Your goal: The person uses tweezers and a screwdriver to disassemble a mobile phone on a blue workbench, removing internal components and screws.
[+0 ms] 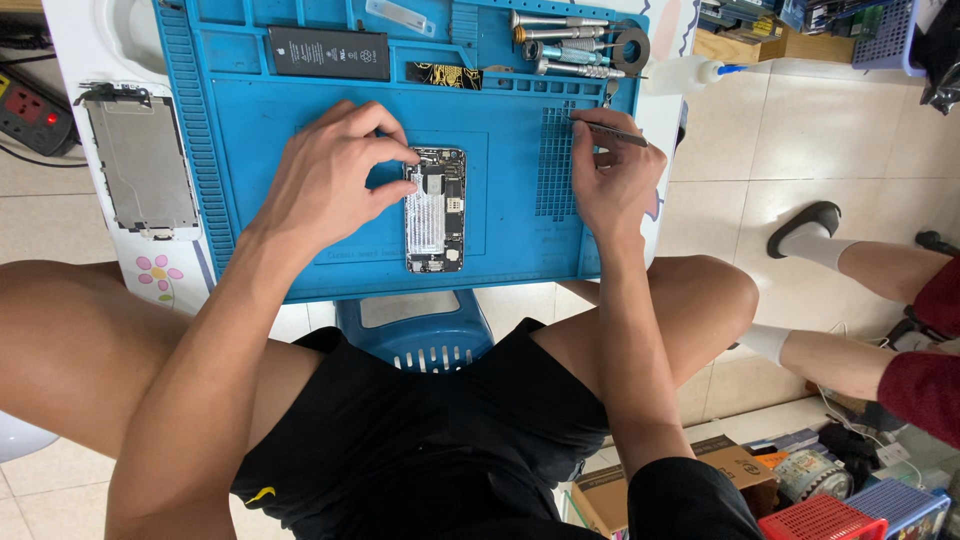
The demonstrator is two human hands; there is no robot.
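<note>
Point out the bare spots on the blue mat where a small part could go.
Bare patches: the blue silicone work mat left of the left hand, and the strip below the opened phone body toward the near edge. Crowded: the top trays with the black flat battery and metal screwdrivers; the right hand, gripping thin metal tweezers, covers the grid.

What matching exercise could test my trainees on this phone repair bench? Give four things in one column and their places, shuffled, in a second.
Things:
1. opened phone
2. tweezers
3. black battery
4. screen panel

Places:
A. off the blue mat, on the white table at its left
B. in the right hand
C. mat's centre, at the left hand fingertips
D. mat's top edge, lying flat

Pairs: 1-C, 2-B, 3-D, 4-A
</note>
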